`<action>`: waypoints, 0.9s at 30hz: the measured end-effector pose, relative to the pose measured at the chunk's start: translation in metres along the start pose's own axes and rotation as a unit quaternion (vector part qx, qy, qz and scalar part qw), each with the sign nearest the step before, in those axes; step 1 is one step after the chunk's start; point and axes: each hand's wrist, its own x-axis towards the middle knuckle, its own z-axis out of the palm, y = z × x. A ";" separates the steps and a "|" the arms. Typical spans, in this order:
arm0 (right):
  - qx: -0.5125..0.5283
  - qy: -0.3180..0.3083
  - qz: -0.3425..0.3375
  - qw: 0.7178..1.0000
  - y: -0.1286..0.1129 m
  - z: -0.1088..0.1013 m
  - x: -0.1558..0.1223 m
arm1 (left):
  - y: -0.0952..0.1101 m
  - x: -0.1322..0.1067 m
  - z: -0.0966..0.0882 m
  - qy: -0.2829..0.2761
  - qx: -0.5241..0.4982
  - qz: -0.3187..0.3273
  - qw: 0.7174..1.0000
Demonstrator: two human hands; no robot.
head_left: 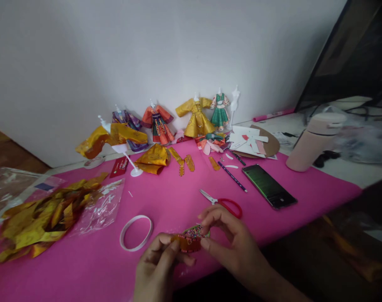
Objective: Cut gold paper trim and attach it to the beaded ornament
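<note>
Between my hands is a small gold-brown fabric piece [191,244] with pinkish dashed edging, and a multicoloured patterned layer shows behind its upper edge. My left hand [161,256] pinches its left end between thumb and fingers. At the right end, the thumb and bent fingers of my right hand [227,235] close on it, partly covering it. Just beyond my right hand lie red-handled scissors [230,206], blades apart. To the left of my left hand, a white ring [123,233] rests on the pink table cover [165,201].
Gold fabric scraps [42,222] and clear plastic bags fill the left side. Miniature garments on stands, including a yellow robe [197,115], line the wall. A phone [269,186], a pencil [233,177] and a pale pink bottle [315,140] lie or stand to the right.
</note>
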 end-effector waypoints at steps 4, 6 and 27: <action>0.008 -0.006 0.004 1.000 -0.003 0.001 0.001 | -0.005 0.005 -0.004 -0.024 -0.013 -0.023 0.999; 0.004 -0.011 0.003 1.000 -0.004 0.001 0.000 | -0.008 0.007 -0.005 -0.030 -0.018 -0.038 0.999; 0.014 -0.053 0.062 0.997 -0.001 -0.003 0.001 | -0.004 0.006 0.007 -0.037 -0.002 -0.026 0.999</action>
